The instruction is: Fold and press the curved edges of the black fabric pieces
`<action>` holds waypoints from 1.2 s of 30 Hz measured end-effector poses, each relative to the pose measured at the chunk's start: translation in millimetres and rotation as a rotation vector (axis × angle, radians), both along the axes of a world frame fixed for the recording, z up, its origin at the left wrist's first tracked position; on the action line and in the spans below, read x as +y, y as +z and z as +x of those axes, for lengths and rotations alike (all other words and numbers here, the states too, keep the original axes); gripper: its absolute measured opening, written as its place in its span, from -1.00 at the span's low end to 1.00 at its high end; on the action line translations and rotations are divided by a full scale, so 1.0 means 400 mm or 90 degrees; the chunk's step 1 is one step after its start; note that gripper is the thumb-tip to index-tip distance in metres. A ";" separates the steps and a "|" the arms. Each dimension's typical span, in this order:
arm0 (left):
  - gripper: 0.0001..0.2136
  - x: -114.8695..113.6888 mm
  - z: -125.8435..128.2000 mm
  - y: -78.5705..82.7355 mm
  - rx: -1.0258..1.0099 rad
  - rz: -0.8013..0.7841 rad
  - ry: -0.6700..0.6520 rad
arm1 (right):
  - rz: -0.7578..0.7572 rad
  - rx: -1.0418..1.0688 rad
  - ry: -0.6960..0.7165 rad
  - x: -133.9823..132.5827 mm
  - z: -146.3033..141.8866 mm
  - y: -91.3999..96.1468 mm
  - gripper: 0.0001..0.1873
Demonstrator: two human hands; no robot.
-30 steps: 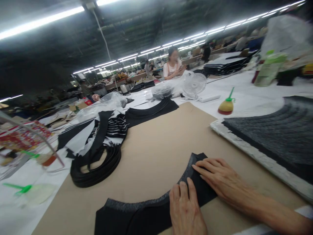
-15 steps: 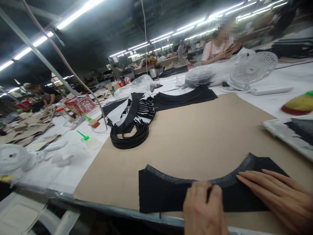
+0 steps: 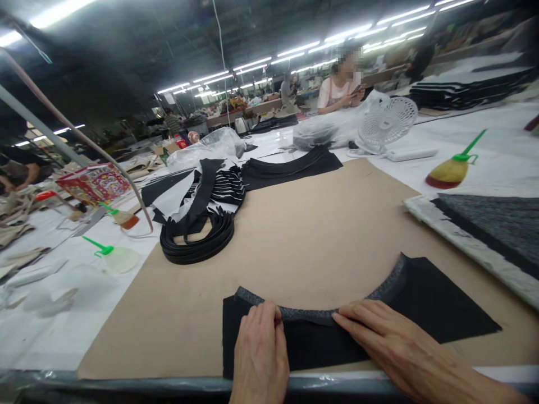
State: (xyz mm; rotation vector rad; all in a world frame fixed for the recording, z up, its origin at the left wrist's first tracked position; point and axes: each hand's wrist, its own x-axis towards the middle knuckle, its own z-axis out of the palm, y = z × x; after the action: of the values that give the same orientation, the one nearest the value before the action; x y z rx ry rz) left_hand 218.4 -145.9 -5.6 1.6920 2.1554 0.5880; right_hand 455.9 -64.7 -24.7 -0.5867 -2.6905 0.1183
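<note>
A black fabric piece (image 3: 438, 297) with a curved top edge lies flat near the table's front. Along that curve runs a grey speckled strip (image 3: 309, 315), which looks folded over. My left hand (image 3: 261, 342) is closed at the edge, with thumb and curled fingers pinching the strip left of the curve's middle. To its right, my right hand (image 3: 387, 336) presses its fingers together, the fingertips on the same edge. Part of the strip under both hands is hidden.
A tan board (image 3: 286, 235) covers the table. On it are coiled black strips (image 3: 197, 244) and stacked black pieces (image 3: 295, 171). Right stand a tray of dark fabric (image 3: 497, 230), a yellow squeeze bottle (image 3: 448, 171) and a white fan (image 3: 387, 123). A person (image 3: 341, 92) sits beyond.
My right hand has come left from the piece's right end to the middle of the curve. My left hand has shifted left along the edge. The view has turned rightward.
</note>
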 end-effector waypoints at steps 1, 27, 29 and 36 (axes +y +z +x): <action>-0.83 0.004 -0.007 0.007 -0.041 -0.028 -0.003 | 0.021 0.006 0.001 -0.001 0.003 -0.004 -0.49; -0.84 0.080 -0.065 0.077 -0.273 -0.159 -0.026 | 0.068 0.062 -0.046 -0.012 0.008 -0.007 -0.38; -0.86 0.081 -0.070 0.079 -0.260 -0.171 -0.027 | 0.069 0.071 -0.040 -0.010 0.003 0.002 -0.40; -0.87 0.079 -0.075 0.041 -0.169 -0.183 0.002 | 0.056 0.069 0.013 0.003 -0.002 0.019 -0.46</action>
State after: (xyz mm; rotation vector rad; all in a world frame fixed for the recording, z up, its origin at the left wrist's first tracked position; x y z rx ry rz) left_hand 188.3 -114.5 10.9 1.3755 1.9467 0.4494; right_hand 455.2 -63.5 -16.9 -0.5104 -2.5834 0.0352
